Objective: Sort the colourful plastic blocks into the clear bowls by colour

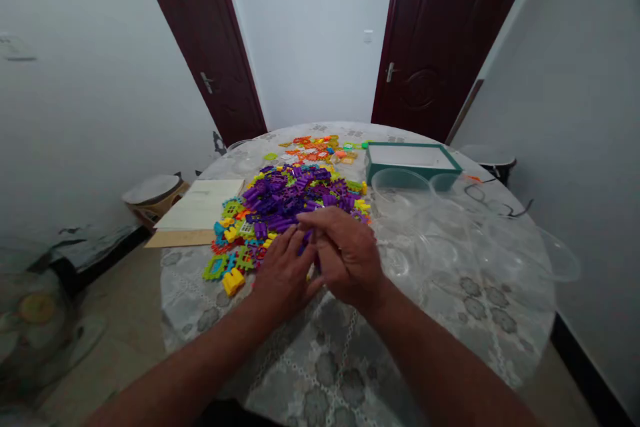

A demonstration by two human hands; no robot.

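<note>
A heap of purple plastic toy building pieces (287, 190) lies in the middle of the table, mixed with yellow, green and blue ones round its edges. At its near side my left hand (286, 263) rests with fingers stretched forward over the pieces and the thumb apart. Right against it, my right hand (345, 253) is closed, its fingers bent in toward the left fingertips. Whatever it grips is hidden by the fingers; a little purple shows between the two hands. A yellow piece (233, 281) lies left of my left hand.
Orange pieces (317, 148) spread behind the heap. A green-rimmed box (414, 172) stands at the back right, with several clear plastic bowls (400, 197) before it. Dark glasses (515, 210) lie at the right edge. A pale board or book (200, 203) overhangs the left edge.
</note>
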